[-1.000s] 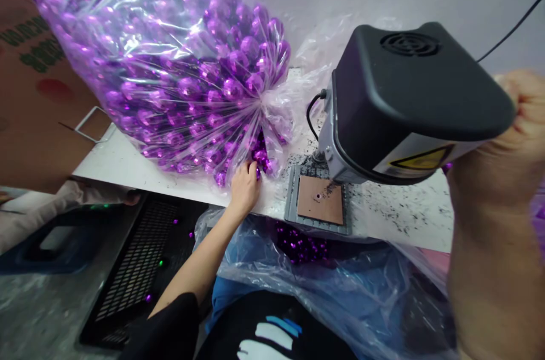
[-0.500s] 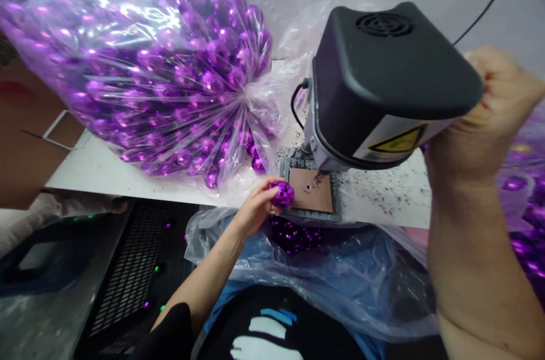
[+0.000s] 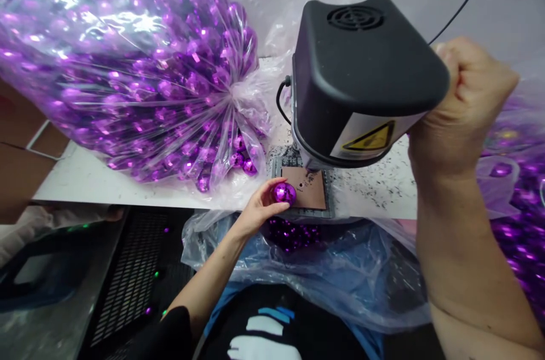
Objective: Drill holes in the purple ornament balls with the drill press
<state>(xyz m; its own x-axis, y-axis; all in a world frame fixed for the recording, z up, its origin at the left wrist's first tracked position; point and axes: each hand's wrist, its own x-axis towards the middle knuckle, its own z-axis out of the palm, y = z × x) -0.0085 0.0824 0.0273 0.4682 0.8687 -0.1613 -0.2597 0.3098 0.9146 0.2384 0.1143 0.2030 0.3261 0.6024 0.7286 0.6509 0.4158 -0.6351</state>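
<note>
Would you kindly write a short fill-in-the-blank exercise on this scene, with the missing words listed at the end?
1. The left hand holds a shiny ball whose colour is ____.
2. On the black machine housing, the warning label shows a yellow sign shaped like a ____.
3. The hand raised beside that housing is the person's ____ hand.
4. The large bag holding many similar balls is made of clear ____.

Missing words: purple; triangle; right; plastic.

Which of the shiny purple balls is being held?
The ball over the left edge of the brown plate, between thumb and fingers of the left hand; no other ball visibly has a hand around it.
</note>
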